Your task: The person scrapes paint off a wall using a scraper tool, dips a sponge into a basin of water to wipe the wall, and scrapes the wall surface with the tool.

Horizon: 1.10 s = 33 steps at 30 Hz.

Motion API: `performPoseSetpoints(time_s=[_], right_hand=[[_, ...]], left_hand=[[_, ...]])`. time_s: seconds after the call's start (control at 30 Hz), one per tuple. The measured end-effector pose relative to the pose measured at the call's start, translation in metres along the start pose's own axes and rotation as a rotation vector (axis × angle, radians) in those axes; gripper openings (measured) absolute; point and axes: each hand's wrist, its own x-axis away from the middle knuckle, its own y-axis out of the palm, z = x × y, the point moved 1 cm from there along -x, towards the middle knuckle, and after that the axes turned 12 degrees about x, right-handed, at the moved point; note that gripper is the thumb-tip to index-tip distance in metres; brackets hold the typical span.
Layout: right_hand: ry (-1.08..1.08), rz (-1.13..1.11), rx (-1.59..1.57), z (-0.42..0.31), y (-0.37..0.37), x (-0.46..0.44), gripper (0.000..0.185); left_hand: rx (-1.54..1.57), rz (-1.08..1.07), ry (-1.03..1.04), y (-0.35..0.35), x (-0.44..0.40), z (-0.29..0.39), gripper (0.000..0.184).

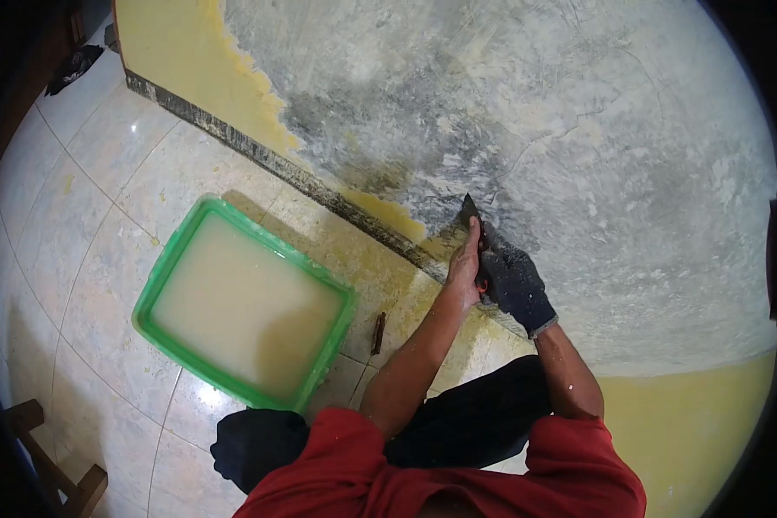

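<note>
My right hand, in a dark glove with a grey cuff, is wrapped round the handle of a scraper. The dark pointed blade of the scraper lies against the grey, patchy wall. My bare left hand is beside the glove, its fingers along the tool and pressed close to it. Part of the handle shows orange between the hands; the rest is hidden. Left of the blade, yellow paint remains near the dark strip at the wall's foot.
A green tray of cloudy liquid stands on the tiled floor, left of my arms. A small dark object lies between tray and wall. Wooden legs stand at lower left; a black bag lies at upper left.
</note>
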Motion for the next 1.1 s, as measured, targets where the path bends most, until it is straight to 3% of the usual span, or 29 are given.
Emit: performPoseSetpoints(time_s=[0.07, 0.13, 0.17, 0.23, 0.33, 0.37, 0.4, 0.47, 0.5, 0.53, 0.6, 0.67, 0.73, 0.8, 0.87, 0.9, 1.0, 1.03, 1.1], right_hand=[[0.027, -0.028, 0.004, 0.007, 0.004, 0.002, 0.03], [-0.293, 0.138, 0.303, 0.019, 0.008, 0.003, 0.039], [-0.288, 0.143, 0.308, 0.021, 0.006, 0.004, 0.039], [-0.066, 0.005, 0.14, 0.021, 0.004, 0.005, 0.04], [-0.115, 0.103, 0.165, 0.001, 0.003, 0.0, 0.037], [-0.356, 0.174, 0.356, 0.009, 0.008, -0.004, 0.036], [-0.333, 0.162, 0.363, 0.016, 0.005, -0.001, 0.036], [-0.331, 0.124, 0.441, 0.011, 0.005, -0.001, 0.035], [-0.142, 0.047, 0.244, 0.003, 0.0, 0.003, 0.034], [-0.163, 0.044, 0.234, 0.002, 0.005, -0.003, 0.034], [-0.051, -0.007, 0.168, 0.007, 0.008, -0.004, 0.033], [-0.024, 0.073, 0.302, 0.0, 0.001, 0.002, 0.033], [-0.305, 0.159, 0.478, 0.001, -0.001, 0.002, 0.036], [-0.251, 0.111, 0.296, -0.004, -0.001, -0.005, 0.035], [-0.173, 0.146, 0.176, -0.011, 0.0, -0.009, 0.031], [-0.296, 0.164, 0.447, -0.003, 0.006, -0.006, 0.03], [-0.307, 0.183, 0.365, -0.003, 0.002, -0.004, 0.026], [-0.047, 0.014, 0.099, -0.015, -0.006, -0.006, 0.023], [-0.11, 0.02, 0.143, -0.02, -0.001, -0.015, 0.022]], left_hand=[[0.014, 0.013, -0.018, -0.004, 0.0, -0.001, 0.057], [0.07, -0.044, -0.052, -0.001, 0.002, -0.002, 0.058], [0.058, 0.016, -0.035, 0.011, 0.01, -0.001, 0.057], [0.024, 0.07, 0.004, 0.011, 0.006, -0.006, 0.056], [-0.117, 0.21, 0.015, 0.005, 0.002, 0.002, 0.056], [-0.038, 0.063, -0.003, -0.002, -0.003, 0.001, 0.058], [0.044, -0.084, -0.017, -0.008, -0.007, 0.0, 0.059], [0.042, -0.074, -0.053, -0.008, -0.005, -0.004, 0.058], [-0.037, 0.064, -0.02, -0.007, -0.009, -0.009, 0.058], [-0.114, 0.2, 0.019, -0.004, -0.008, -0.004, 0.057], [-0.122, 0.231, 0.038, 0.001, -0.006, 0.002, 0.056], [0.05, -0.014, 0.005, 0.006, -0.001, 0.007, 0.06], [0.015, 0.046, -0.018, 0.001, 0.0, 0.001, 0.059], [-0.075, 0.2, -0.019, -0.008, -0.015, -0.002, 0.058], [-0.094, 0.177, 0.023, 0.003, -0.002, 0.01, 0.057], [-0.029, 0.116, 0.017, 0.006, 0.003, 0.012, 0.057], [0.043, 0.035, -0.018, 0.008, 0.01, 0.01, 0.057], [0.013, 0.098, -0.024, 0.008, 0.008, 0.007, 0.058], [-0.015, 0.153, -0.005, 0.008, 0.002, 0.019, 0.058]])
